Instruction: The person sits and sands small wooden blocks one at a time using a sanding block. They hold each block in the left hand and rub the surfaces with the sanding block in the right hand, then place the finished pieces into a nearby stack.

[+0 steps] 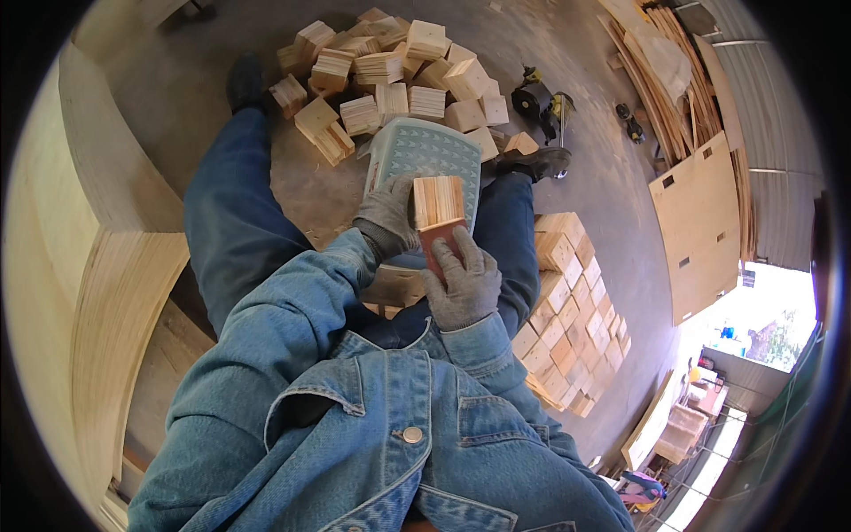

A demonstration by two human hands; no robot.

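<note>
Wood block point(440, 199) over pale blue-green stool point(425, 146), between gloved hands. Left hand point(390, 215) closed on block's left side, some fingertips hidden. Red-brown sheet point(441, 241) against block's near side; right hand point(464, 284) holds sheet, fingers half bent, slightly spread. Past stool, loose block heap point(381, 69) on floor point(612, 226); power tool point(534, 99) right of heap. Neat block stack point(574, 324) beside right leg point(519, 235).

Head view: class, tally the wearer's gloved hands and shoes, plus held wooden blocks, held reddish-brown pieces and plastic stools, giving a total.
Gloved hands: 2 (left hand, right hand)
Dark shoes: 2
Held wooden block: 1
Held reddish-brown piece: 1
Plastic stool: 1
Total: 7
</note>
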